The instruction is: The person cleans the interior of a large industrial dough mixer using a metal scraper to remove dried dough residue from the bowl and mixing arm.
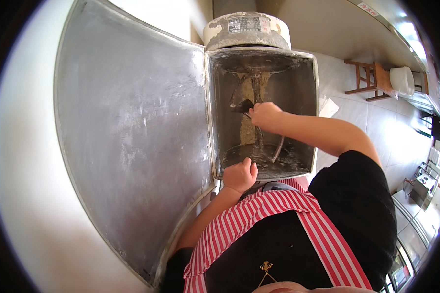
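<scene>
My right hand reaches into an open metal mixer tub, its fingers closed round a dark flat-bladed scraper. The blade points left, above the tub's bottom. A curved mixing bar and a shaft cross the tub, and a strip of tan, crusty residue shows along the bottom. At the tub's near edge, my left hand is closed over the rim, thumb uppermost.
A large grey metal lid stands swung out to the left of the tub. Behind the tub is a worn, round white housing. Further right, a wooden stool and a white bucket stand on the tiled floor.
</scene>
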`<state>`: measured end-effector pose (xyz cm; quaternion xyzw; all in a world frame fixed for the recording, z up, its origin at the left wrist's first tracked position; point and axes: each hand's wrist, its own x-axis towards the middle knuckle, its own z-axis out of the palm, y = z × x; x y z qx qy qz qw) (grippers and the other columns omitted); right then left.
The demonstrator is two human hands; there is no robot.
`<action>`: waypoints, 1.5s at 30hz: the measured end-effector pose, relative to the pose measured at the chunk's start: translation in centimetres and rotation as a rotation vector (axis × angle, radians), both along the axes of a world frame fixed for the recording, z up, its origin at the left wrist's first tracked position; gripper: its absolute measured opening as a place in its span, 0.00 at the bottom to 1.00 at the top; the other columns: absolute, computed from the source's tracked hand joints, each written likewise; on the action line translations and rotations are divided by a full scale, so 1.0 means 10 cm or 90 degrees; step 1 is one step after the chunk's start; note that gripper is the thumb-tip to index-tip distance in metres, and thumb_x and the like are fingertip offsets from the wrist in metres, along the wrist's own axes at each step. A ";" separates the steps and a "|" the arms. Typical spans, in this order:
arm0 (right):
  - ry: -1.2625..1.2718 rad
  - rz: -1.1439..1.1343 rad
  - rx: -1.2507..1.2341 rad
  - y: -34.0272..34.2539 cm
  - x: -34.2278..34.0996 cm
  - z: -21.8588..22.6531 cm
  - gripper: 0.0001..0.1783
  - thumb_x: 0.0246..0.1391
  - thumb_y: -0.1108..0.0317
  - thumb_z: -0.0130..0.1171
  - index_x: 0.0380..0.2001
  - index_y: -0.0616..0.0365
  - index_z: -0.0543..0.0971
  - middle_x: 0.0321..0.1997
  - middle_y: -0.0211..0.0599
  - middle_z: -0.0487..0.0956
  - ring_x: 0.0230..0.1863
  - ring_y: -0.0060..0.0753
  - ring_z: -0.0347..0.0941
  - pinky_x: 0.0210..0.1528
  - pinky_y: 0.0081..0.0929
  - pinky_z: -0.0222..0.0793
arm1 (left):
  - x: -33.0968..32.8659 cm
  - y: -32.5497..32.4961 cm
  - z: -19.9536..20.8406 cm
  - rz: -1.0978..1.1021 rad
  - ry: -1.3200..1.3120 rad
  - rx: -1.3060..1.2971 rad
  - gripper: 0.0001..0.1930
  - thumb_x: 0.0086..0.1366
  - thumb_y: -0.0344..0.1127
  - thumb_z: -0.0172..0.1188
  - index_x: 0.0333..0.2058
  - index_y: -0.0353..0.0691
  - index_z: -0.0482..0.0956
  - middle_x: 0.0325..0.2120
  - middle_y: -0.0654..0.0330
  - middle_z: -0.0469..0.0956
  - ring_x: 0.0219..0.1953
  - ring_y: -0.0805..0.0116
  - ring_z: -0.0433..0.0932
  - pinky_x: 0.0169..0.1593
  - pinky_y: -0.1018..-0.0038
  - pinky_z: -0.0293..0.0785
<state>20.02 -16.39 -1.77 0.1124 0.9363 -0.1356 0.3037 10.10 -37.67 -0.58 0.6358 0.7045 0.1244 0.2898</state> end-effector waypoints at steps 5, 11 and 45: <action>-0.054 0.003 0.017 -0.15 -0.21 -0.29 0.16 0.43 0.67 0.58 0.37 0.63 0.80 0.38 0.42 0.77 0.44 0.40 0.73 0.37 0.30 0.73 | 0.04 0.01 -0.03 -0.003 -0.026 0.013 0.11 0.56 0.40 0.54 0.20 0.42 0.67 0.11 0.55 0.72 0.15 0.52 0.73 0.19 0.59 0.67; -0.065 0.066 0.075 -0.31 -0.23 -0.25 0.10 0.38 0.66 0.61 0.28 0.52 0.83 0.29 0.32 0.79 0.37 0.39 0.75 0.22 0.33 0.71 | 0.01 0.01 0.04 -0.004 -0.024 -0.050 0.12 0.58 0.42 0.51 0.22 0.41 0.70 0.13 0.52 0.74 0.17 0.50 0.75 0.21 0.58 0.71; -0.012 -0.182 0.029 -0.17 -0.08 -0.04 0.10 0.41 0.70 0.59 0.30 0.56 0.82 0.33 0.39 0.81 0.41 0.39 0.77 0.37 0.34 0.75 | -0.02 0.01 0.01 -0.015 0.003 -0.061 0.12 0.58 0.43 0.50 0.23 0.41 0.72 0.14 0.52 0.75 0.17 0.51 0.75 0.22 0.58 0.71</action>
